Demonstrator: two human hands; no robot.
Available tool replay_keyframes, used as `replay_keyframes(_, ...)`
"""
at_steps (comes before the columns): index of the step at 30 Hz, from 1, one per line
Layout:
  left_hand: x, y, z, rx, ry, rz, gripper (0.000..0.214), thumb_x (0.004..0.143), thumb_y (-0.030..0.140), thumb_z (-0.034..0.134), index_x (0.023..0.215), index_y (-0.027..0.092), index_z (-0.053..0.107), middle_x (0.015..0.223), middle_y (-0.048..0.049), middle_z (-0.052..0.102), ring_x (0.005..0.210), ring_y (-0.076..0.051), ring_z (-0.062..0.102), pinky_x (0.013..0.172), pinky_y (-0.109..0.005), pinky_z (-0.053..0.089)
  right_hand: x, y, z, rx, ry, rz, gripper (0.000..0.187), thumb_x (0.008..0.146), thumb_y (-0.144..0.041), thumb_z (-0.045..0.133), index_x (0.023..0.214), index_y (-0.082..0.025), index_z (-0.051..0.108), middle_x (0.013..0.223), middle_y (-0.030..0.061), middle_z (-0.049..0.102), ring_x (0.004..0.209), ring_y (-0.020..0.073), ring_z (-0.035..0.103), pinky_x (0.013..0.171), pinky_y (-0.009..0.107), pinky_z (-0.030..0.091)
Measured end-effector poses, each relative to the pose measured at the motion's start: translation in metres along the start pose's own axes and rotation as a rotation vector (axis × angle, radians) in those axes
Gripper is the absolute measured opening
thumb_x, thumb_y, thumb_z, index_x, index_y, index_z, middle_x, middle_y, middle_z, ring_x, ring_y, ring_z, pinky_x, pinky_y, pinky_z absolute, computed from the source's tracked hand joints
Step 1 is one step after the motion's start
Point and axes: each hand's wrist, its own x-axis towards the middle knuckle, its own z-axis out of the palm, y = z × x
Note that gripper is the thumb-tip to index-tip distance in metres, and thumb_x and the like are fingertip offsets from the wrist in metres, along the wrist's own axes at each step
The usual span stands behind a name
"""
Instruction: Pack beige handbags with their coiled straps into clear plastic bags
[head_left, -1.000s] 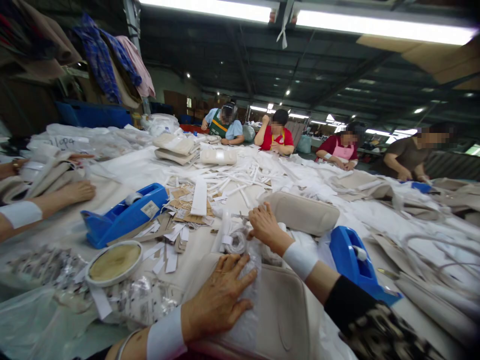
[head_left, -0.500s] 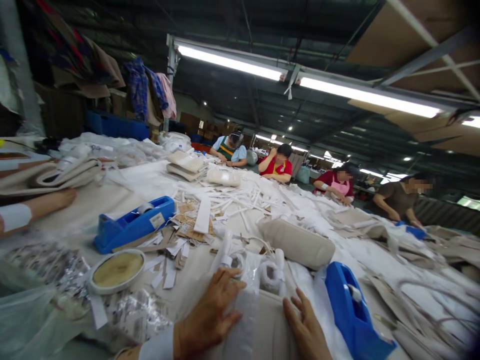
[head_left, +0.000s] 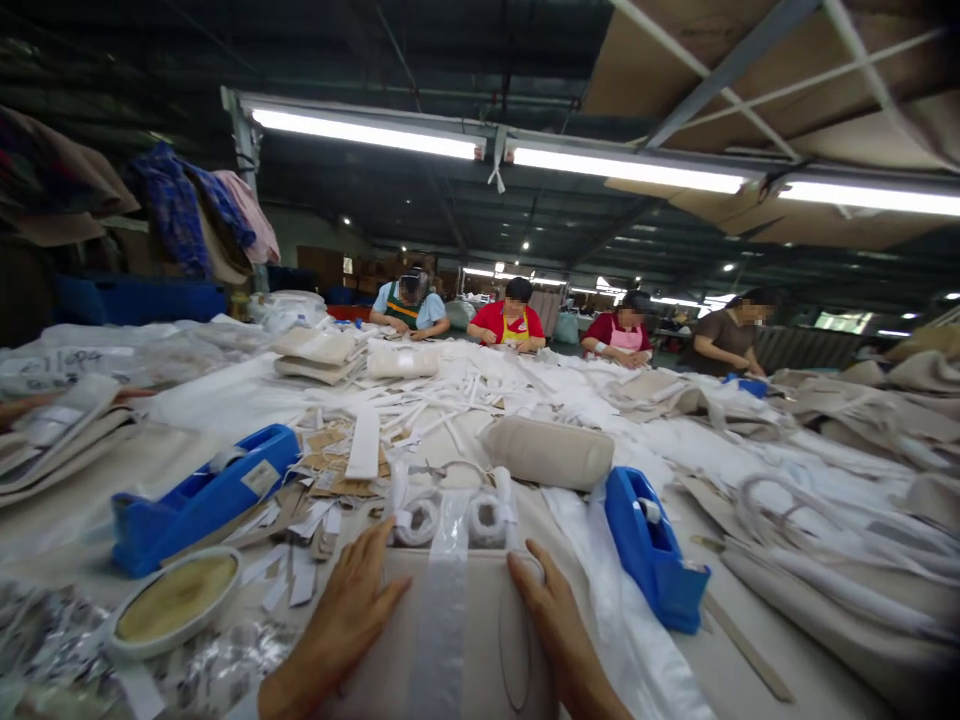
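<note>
In front of me lies a beige fabric bag with a clear plastic strip running down its middle. Two looped handles wrapped in white, the left one and the right one, stick out past its far edge. My left hand rests along the bag's left side, fingers stretched forward and thumb apart on its face. Along the opposite side lies my right hand, fingers extended and thumb on the surface. Part of a thin cord loop shows beside the right hand.
Blue tape dispensers stand at left and right. A round dish holds something yellowish. Paper tags and white strips lie beyond the bag, near a rolled beige piece. Several co-workers work across the table.
The view has turned right and levelled. My left hand has left the plastic strip for the bag's left side. The bag now sits squarer to me, with my right hand still beside it.
</note>
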Motion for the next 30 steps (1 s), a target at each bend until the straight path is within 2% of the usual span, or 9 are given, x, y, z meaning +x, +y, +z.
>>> replay_keyframes(4,0.005,-0.004,-0.002,0.099,0.076,0.071,0.058,0.088,0.031,0.051,0.144,0.018,0.041,0.149,-0.0169,0.041,0.137,-0.037,0.039,0.109,-0.061,0.037,0.0,0.003,-0.002,0.043,-0.028,0.03,0.086,0.079,-0.063,0.056,0.143,-0.007,0.043,0.151,0.0166,0.042,0.143,0.0288,0.035,0.12,0.041,0.025)
replay_keyframes(7,0.019,0.024,-0.011,0.109,0.069,0.22,0.061,0.083,0.013,0.048,0.143,0.022,0.044,0.155,-0.0125,0.033,0.142,-0.034,0.031,0.114,-0.06,0.032,-0.001,0.012,-0.01,0.12,-0.065,0.033,0.089,0.074,-0.057,0.063,0.144,-0.006,0.04,0.147,0.0197,0.045,0.137,0.0299,0.043,0.115,0.039,0.033)
replay_keyframes(12,0.067,0.096,-0.021,-0.033,-0.254,0.676,0.068,0.077,-0.003,0.036,0.137,0.023,0.05,0.152,-0.0069,0.042,0.143,-0.021,0.033,0.119,-0.045,0.03,-0.009,0.03,-0.03,0.25,-0.176,0.062,0.091,0.064,-0.044,0.072,0.141,-0.006,0.041,0.126,0.0186,0.06,0.113,0.029,0.061,0.094,0.036,0.05)
replay_keyframes(15,0.1,0.124,-0.007,-0.051,-0.425,0.911,0.061,0.076,-0.003,0.039,0.131,0.02,0.053,0.142,-0.0064,0.055,0.14,-0.017,0.039,0.121,-0.041,0.024,-0.015,0.035,-0.038,0.227,-0.14,0.115,0.087,0.062,-0.045,0.072,0.137,-0.008,0.045,0.12,0.0173,0.059,0.101,0.0276,0.063,0.086,0.037,0.051)
replay_keyframes(17,0.115,0.133,0.007,-0.027,-0.493,0.997,0.048,0.085,0.002,0.039,0.127,0.018,0.056,0.132,-0.0075,0.063,0.135,-0.017,0.046,0.121,-0.041,0.02,-0.017,0.037,-0.04,0.218,-0.114,0.164,0.09,0.06,-0.046,0.071,0.136,-0.007,0.045,0.11,0.015,0.06,0.092,0.0256,0.064,0.078,0.036,0.05)
replay_keyframes(20,0.125,0.136,0.025,0.004,-0.517,0.992,0.032,0.097,0.017,0.04,0.12,0.018,0.062,0.119,-0.0071,0.07,0.125,-0.02,0.056,0.12,-0.042,0.021,-0.014,0.035,-0.04,0.251,-0.149,0.226,0.097,0.057,-0.046,0.073,0.139,-0.004,0.041,0.091,0.0075,0.059,0.076,0.0207,0.061,0.069,0.033,0.046)
replay_keyframes(23,0.124,0.132,0.033,-0.008,-0.518,0.939,0.03,0.099,0.022,0.04,0.116,0.019,0.065,0.115,-0.005,0.072,0.117,-0.019,0.061,0.119,-0.042,0.022,-0.005,0.029,-0.041,0.287,-0.235,0.285,0.104,0.055,-0.041,0.077,0.142,-0.002,0.037,0.075,-0.0002,0.054,0.07,0.0181,0.058,0.066,0.031,0.043)
replay_keyframes(27,0.12,0.129,0.033,-0.033,-0.506,0.92,0.033,0.099,0.023,0.037,0.118,0.019,0.063,0.113,-0.0054,0.071,0.112,-0.019,0.062,0.119,-0.042,0.02,0.013,0.02,-0.04,0.302,-0.288,0.333,0.111,0.052,-0.036,0.082,0.148,-0.01,0.031,0.072,-0.0047,0.052,0.064,0.0145,0.055,0.067,0.029,0.042)
replay_keyframes(30,0.12,0.129,0.032,-0.045,-0.517,0.912,0.032,0.098,0.024,0.039,0.122,0.021,0.059,0.111,-0.004,0.07,0.108,-0.018,0.062,0.119,-0.041,0.021,0.028,0.014,-0.035,0.379,-0.341,0.272,0.115,0.049,-0.039,0.084,0.149,-0.018,0.031,0.075,-0.0032,0.058,0.067,0.0164,0.057,0.071,0.032,0.045)
